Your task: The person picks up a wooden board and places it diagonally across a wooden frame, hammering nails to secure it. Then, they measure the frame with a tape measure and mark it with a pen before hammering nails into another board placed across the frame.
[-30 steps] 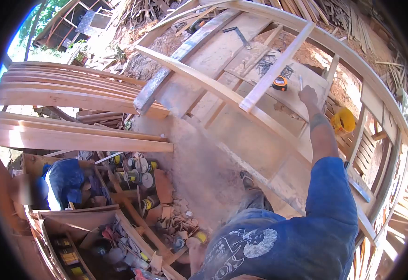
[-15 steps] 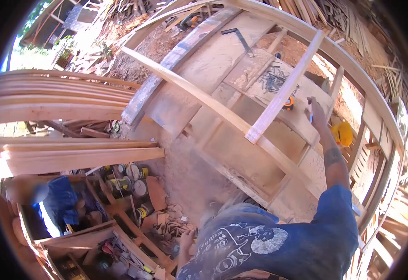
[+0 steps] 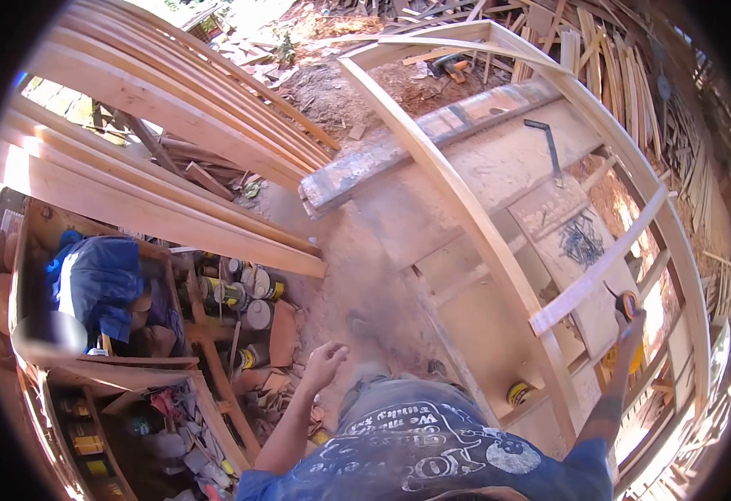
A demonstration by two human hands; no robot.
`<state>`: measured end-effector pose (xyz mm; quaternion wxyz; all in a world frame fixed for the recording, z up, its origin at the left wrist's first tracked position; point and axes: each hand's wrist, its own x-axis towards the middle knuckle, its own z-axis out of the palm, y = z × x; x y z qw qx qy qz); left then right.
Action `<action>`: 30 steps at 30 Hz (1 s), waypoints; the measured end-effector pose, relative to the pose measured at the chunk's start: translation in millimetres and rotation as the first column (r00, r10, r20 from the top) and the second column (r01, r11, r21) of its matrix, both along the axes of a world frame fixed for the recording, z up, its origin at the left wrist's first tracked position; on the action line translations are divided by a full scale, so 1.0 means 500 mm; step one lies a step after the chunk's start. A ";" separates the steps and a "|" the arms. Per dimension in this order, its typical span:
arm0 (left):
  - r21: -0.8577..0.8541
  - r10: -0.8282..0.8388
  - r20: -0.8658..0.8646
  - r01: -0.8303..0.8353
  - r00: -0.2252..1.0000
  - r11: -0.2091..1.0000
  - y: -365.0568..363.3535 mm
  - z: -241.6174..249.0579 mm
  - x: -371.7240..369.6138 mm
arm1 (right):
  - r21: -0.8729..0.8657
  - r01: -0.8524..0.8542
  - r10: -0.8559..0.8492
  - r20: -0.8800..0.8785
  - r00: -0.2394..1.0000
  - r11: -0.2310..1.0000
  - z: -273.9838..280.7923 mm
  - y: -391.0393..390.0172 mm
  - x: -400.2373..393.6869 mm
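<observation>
My right hand (image 3: 630, 324) is closed at an orange-and-black tape measure (image 3: 628, 304) on the right side of the workbench; its fingers are partly hidden. A thin dark piece sticks out beside it, too small to name. My left hand (image 3: 325, 367) hangs in the air left of my body, empty, with loosely bent fingers apart. A curved wooden frame (image 3: 449, 188) lies over the bench, and its crosspiece (image 3: 599, 282) passes close to my right hand. Beyond that, a pile of nails (image 3: 582, 241) sits on a board, with a dark try square (image 3: 547, 150) farther off.
Long planks (image 3: 173, 179) jut in from the left. Below them stand paint cans (image 3: 257, 314) and wooden bins (image 3: 215, 409) with a blue cloth (image 3: 102, 280) and scraps. A yellow object (image 3: 624, 359) shows behind my right forearm. Wood offcuts lie around the bench.
My view has swung, so the bench appears lower and farther right. My right hand has come to the tape measure. My left hand has risen from low beside my body.
</observation>
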<state>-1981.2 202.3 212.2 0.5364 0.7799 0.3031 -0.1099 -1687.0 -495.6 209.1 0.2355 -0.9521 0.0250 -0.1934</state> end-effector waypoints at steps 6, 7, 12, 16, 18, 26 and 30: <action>-0.698 0.093 0.052 -0.030 0.994 0.716 0.085 0.123 0.253 | 0.461 -0.186 0.141 0.129 0.982 0.868 0.331 0.456 -0.054; -0.805 0.058 0.019 -0.019 0.998 0.593 0.096 0.138 0.306 | 0.466 -0.252 0.218 0.127 0.968 0.848 0.400 0.599 -0.064; -1.000 -0.234 0.007 0.009 0.972 0.006 0.204 0.303 0.447 | 0.499 -0.696 0.822 -0.062 0.566 0.517 0.447 1.120 -0.051; -0.984 -0.314 0.019 0.073 0.949 0.160 0.337 0.200 0.436 | 0.502 -0.711 0.864 -0.189 0.466 0.493 0.384 1.235 -0.024; -0.987 -0.191 -0.001 0.030 0.982 0.157 0.391 0.163 0.420 | 0.579 -0.550 0.761 -0.208 0.614 0.602 0.311 1.247 -0.005; -0.655 -0.126 0.321 0.317 0.938 0.686 0.473 0.210 0.559 | 0.837 0.230 0.735 -0.546 0.401 0.496 0.247 1.439 0.116; -0.071 -0.419 0.399 0.483 0.815 0.873 0.495 0.296 0.640 | 0.937 0.088 0.828 -0.342 0.444 0.339 0.227 1.515 0.181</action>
